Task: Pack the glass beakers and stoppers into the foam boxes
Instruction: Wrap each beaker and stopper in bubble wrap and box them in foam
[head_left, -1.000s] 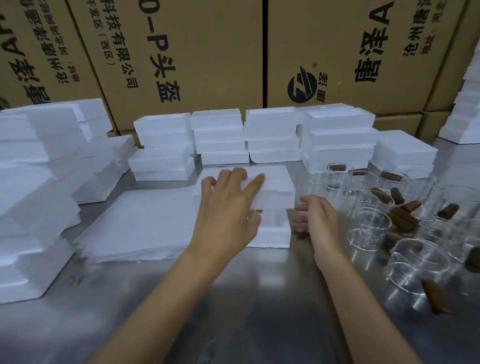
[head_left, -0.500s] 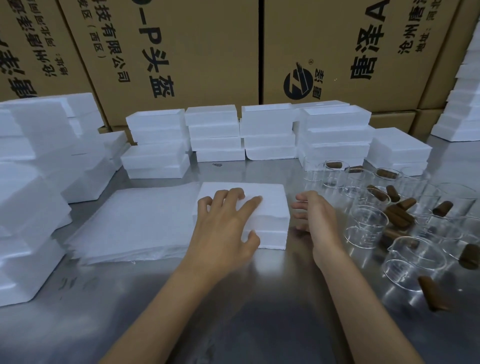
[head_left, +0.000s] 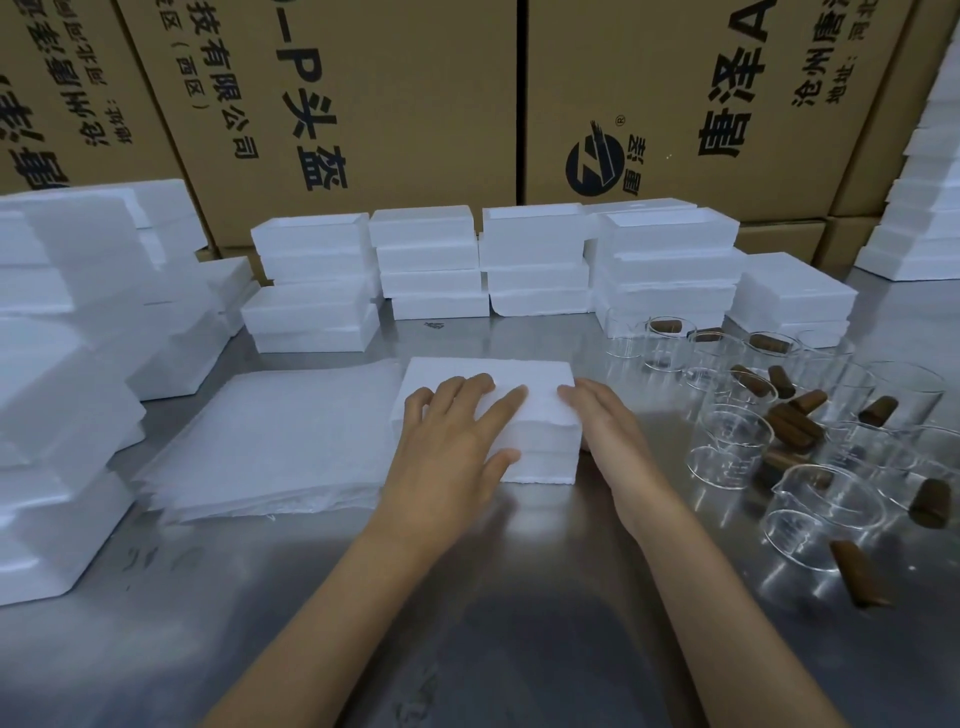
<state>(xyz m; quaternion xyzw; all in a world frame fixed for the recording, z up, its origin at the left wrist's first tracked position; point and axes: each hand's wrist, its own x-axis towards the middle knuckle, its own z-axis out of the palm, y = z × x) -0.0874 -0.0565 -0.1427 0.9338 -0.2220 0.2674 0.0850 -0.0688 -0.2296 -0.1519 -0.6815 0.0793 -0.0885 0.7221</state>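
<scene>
Left hand (head_left: 457, 447) lies flat, fingers straight, on closed foam box (head_left: 540, 415) at counter (head_left: 519, 623) centre. Right hand (head_left: 608, 421), relaxed, touches its right edge. Glass beakers (head_left: 737, 447), stoppers (head_left: 795, 426) right: fragile, slick; probably best held by the walls.

Large black Chinese print runs sideways on the brown cardboard cartons (head_left: 395, 104) stacked at 12 o'clock — "头盔" after a "-P", with "有限公司" and "(西区)" beside it at 11 o'clock. On the carton at 1 o'clock (head_left: 675, 78), "唐泽 A", "沧州" and "地址:" — plus a round black logo (head_left: 595, 163) with a registered mark.
</scene>
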